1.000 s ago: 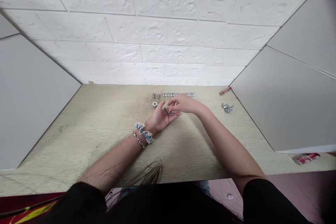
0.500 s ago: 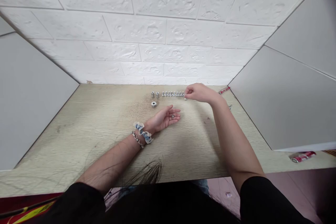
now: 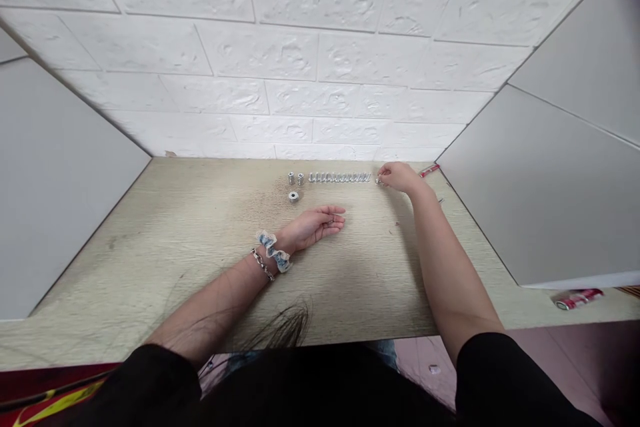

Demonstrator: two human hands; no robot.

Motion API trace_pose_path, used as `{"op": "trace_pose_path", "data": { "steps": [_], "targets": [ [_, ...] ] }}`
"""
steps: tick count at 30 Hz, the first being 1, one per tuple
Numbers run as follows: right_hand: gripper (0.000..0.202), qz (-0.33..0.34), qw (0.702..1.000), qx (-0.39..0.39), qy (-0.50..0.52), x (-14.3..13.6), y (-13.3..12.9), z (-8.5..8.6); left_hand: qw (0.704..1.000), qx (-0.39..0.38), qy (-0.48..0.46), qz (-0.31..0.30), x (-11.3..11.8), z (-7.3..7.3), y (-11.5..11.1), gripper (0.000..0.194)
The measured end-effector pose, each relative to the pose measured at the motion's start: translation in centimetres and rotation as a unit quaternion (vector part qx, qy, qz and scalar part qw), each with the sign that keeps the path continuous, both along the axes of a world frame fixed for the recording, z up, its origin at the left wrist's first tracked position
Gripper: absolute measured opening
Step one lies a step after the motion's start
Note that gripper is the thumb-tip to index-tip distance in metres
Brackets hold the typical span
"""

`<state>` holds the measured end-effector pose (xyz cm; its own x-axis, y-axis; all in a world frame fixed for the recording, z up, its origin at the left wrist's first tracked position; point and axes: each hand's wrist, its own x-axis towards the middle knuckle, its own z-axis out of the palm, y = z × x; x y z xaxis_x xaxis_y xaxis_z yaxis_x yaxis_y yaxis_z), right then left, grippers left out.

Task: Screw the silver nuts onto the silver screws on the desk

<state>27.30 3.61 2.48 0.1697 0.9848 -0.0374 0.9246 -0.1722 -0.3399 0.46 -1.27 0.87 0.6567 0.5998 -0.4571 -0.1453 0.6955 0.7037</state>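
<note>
A row of several small silver screws (image 3: 340,178) stands along the back of the wooden table. Just right of its end, my right hand (image 3: 399,177) is closed in a pinch on a small silver screw (image 3: 379,180), low at the tabletop. My left hand (image 3: 315,225) lies nearer to me, palm turned up and inward, fingers loosely curled. A small metal piece (image 3: 330,222) shows faintly between its fingers, mostly hidden. Left of the row are two larger threaded metal fittings (image 3: 295,179), with a round metal collar (image 3: 293,197) in front of them.
A white brick-pattern wall (image 3: 290,100) closes off the back, with grey panels (image 3: 565,187) on both sides. A red and silver cylinder (image 3: 579,299) lies at the right edge. Another red object (image 3: 429,171) is behind my right wrist.
My right hand has shifted right, away from the row. The row of screws shows farther to the right. My left fingers have curled and the palm has turned inward.
</note>
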Motion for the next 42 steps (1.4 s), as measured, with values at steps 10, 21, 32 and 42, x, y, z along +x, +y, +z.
{"op": "trace_pose_path", "data": {
  "steps": [10,21,32,42],
  "targets": [
    [0.046,-0.052,0.998,-0.009,-0.022,0.6,-1.3,2.1,0.999,0.035,-0.01,-0.012,0.1,-0.9,0.3,0.017],
    [0.032,-0.171,0.95,-0.244,-0.097,5.6,-5.6,3.5,0.998,0.053,-0.022,-0.017,0.1,-1.0,0.3,0.015],
    [0.028,-0.11,0.978,-0.097,-0.146,2.4,-6.1,-1.4,0.998,0.067,-0.009,0.001,0.2,-0.7,-0.1,0.014],
    [0.014,0.129,0.991,-0.019,-0.009,-7.9,-6.8,-0.9,0.962,0.204,0.102,0.153,0.7,-0.4,-0.5,0.011]
  ]
}}
